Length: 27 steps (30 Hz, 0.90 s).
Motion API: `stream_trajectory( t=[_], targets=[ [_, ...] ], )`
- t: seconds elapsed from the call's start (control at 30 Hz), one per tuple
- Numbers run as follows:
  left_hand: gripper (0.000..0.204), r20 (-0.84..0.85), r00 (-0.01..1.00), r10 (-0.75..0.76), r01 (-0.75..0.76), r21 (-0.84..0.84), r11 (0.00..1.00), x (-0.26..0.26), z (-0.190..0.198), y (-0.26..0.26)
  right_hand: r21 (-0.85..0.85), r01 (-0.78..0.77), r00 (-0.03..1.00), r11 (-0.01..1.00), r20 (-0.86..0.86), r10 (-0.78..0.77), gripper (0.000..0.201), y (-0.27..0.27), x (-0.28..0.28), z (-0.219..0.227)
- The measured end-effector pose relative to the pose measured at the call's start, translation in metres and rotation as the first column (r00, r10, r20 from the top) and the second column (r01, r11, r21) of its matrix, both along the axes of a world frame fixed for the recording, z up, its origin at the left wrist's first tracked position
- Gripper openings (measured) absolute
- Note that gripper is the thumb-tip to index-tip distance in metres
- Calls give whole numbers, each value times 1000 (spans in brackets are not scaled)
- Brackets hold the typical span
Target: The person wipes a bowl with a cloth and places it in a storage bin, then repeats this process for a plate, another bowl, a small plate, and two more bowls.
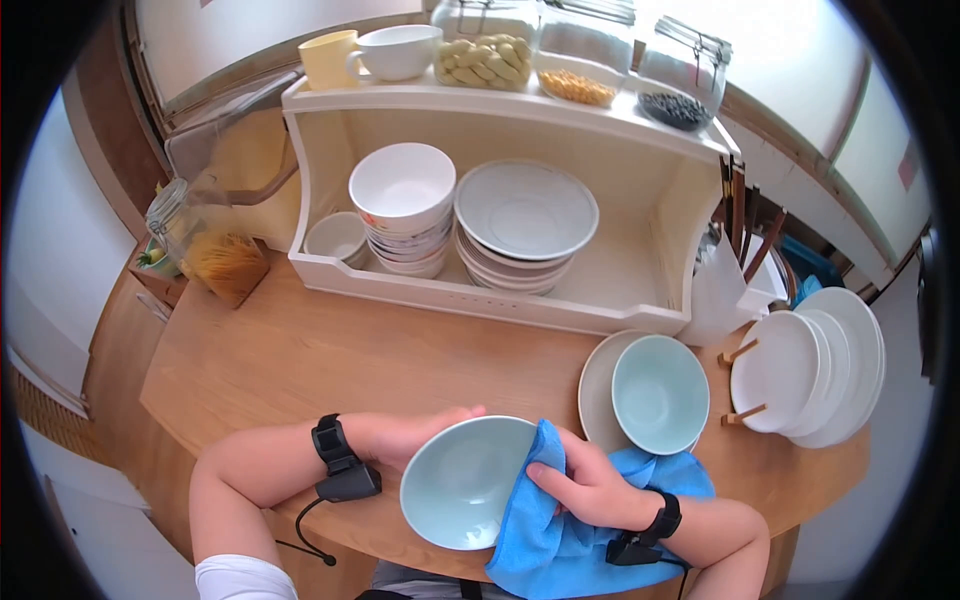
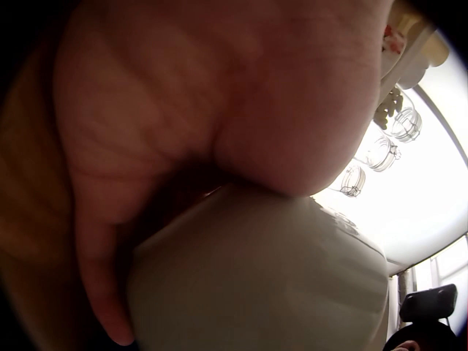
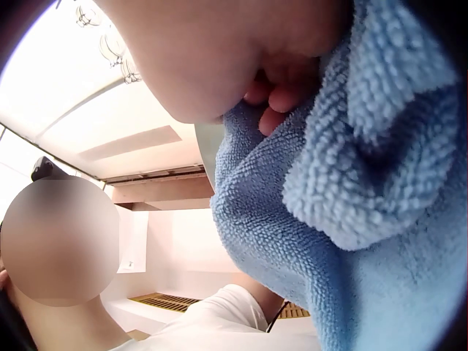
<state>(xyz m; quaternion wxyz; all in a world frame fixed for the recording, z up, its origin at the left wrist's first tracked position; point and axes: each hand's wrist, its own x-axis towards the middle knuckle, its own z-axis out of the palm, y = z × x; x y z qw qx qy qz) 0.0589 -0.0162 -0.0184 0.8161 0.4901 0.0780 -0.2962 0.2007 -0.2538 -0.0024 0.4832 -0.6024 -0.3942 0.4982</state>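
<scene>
A pale blue-green bowl (image 1: 460, 490) is tilted over the table's front edge, its inside facing up. My left hand (image 1: 400, 437) holds it from the left and far side, and in the left wrist view the palm lies against the bowl's outer wall (image 2: 256, 270). On the right, my right hand (image 1: 600, 487) grips a blue terry cloth (image 1: 535, 560), which is folded over the bowl's right rim, thumb on top. Bunched folds of the cloth (image 3: 263, 212) hang below the curled fingers in the right wrist view.
A second pale blue-green bowl (image 1: 660, 395) sits on a beige plate (image 1: 596, 390) to the right. Behind stands a white shelf (image 1: 480, 308) with stacked bowls (image 1: 403, 180), plates (image 1: 525, 210) and jars on top. White plates (image 1: 780, 370) stand in a rack; a spaghetti jar (image 1: 225, 262) leans left.
</scene>
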Motion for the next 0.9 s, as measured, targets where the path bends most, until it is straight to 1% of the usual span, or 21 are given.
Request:
stream_trajectory(
  t=[0.03,0.07,0.13,0.17,0.23,0.27,0.33,0.37,0.4,0.43,0.47,0.5,0.53,0.6,0.7,0.73,0.77,0.8,0.83,0.87,0.9],
  targets=[
    [70,-22,999,-33,34,42,999,1,0,2,17,4,1000,1000,-18,-4,31,0,0,1],
    [70,-34,999,-39,40,44,998,2,-3,5,19,10,1000,1000,-29,-9,31,0,3,0],
    [65,-17,999,31,-28,112,993,2,-12,5,46,-6,1000,999,23,5,28,-2,3,-3],
    [65,-45,999,29,-24,94,995,0,-14,3,26,-4,1000,1000,-4,4,28,-4,2,-4],
    [57,25,997,77,-79,68,995,3,-7,5,43,20,999,999,-45,-18,27,-2,4,-3],
    [57,7,998,70,-70,59,996,1,-6,5,32,28,998,999,-62,-26,27,-1,4,-3],
    [59,36,987,158,-160,80,984,-3,-4,2,17,36,995,999,-95,-34,28,0,4,-4],
    [59,31,988,151,-153,79,985,-7,-3,-3,19,33,994,999,-109,-31,30,1,5,-6],
    [59,132,960,248,-269,171,948,-12,-2,-10,21,37,994,999,-108,-35,30,0,6,-5],
    [59,241,912,332,-388,246,888,-15,-2,-13,11,35,992,999,-123,-33,32,0,5,-3],
    [59,242,912,332,-388,245,889,-14,-18,-6,-1,31,990,1000,-139,-31,33,0,5,-1],
    [60,334,863,380,-393,-32,919,-12,-48,8,-4,30,990,1000,-138,-30,33,0,4,0],
    [61,403,798,449,-346,-304,887,-8,-51,10,-20,39,986,999,-162,-41,34,0,4,1],
    [58,427,798,425,-318,-299,900,-10,-48,8,-38,52,981,998,-183,-58,35,1,5,3],
    [52,483,808,338,-229,-271,935,-7,-6,-12,-37,60,974,997,-215,-67,36,-1,4,4],
    [51,499,809,310,-202,-260,944,-7,-3,-14,-41,47,976,998,-212,-54,36,-1,4,3],
    [51,496,811,311,-201,-263,944,-10,-14,-7,-44,31,977,999,-208,-39,37,0,4,1],
    [48,240,914,326,-209,-411,888,-17,-32,6,-47,30,977,998,-211,-39,37,0,6,1],
    [48,-31,959,282,-253,-538,804,-17,-30,9,-57,28,973,998,-228,-41,37,0,6,1],
    [48,-40,959,282,-258,-539,802,-18,-27,7,-67,28,968,997,-248,-44,38,-1,6,1],
    [55,131,962,238,-233,-49,971,-18,-20,4,-71,27,966,997,-255,-44,38,-1,7,0]
  ],
)
